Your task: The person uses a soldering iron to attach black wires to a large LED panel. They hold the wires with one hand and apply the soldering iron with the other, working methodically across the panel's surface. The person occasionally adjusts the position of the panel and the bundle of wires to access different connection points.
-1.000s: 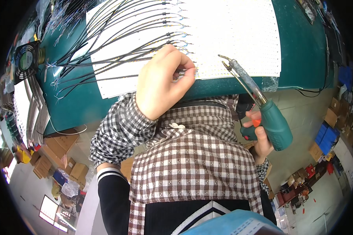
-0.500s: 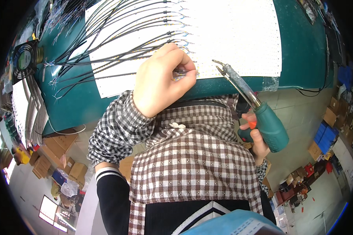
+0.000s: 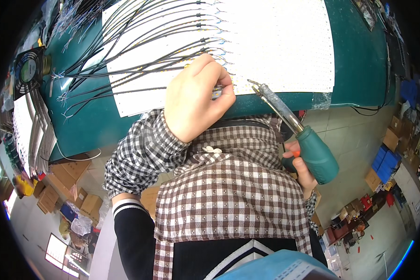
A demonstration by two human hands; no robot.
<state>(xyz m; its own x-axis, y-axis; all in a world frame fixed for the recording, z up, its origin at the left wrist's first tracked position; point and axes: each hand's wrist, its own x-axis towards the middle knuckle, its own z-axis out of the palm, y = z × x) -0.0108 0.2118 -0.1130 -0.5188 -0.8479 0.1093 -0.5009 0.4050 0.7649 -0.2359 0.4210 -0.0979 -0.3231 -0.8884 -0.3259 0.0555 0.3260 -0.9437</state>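
Black cables: laid in a loose row across the left half of the white sheet, bared thin ends pointing right, far tails gathering on the left.
Left hand: over the sheet's near edge, back of the hand up, wrist bent, thumb and forefinger tips together; a cable runs in under it, though from where I stand I cannot tell what the fingertips grip.
Soldering tool: in the air just right of those fingertips, metal tip slanting up and left, green handle hanging past the table's front.
Right hand: well apart from the left, wrapped around the tool's grip from below, thumb forward; part of it is hidden.
Checked sleeve: gathered at the left wrist, the forearm coming in from the lower left.
White sheet: flat, dotted with small marks, a strip of clear film at its near right corner.
Green tabletop: showing on both sides, with a small black fan at the left.
Room: pale floor, cardboard boxes low on the left, blue containers off to the right.
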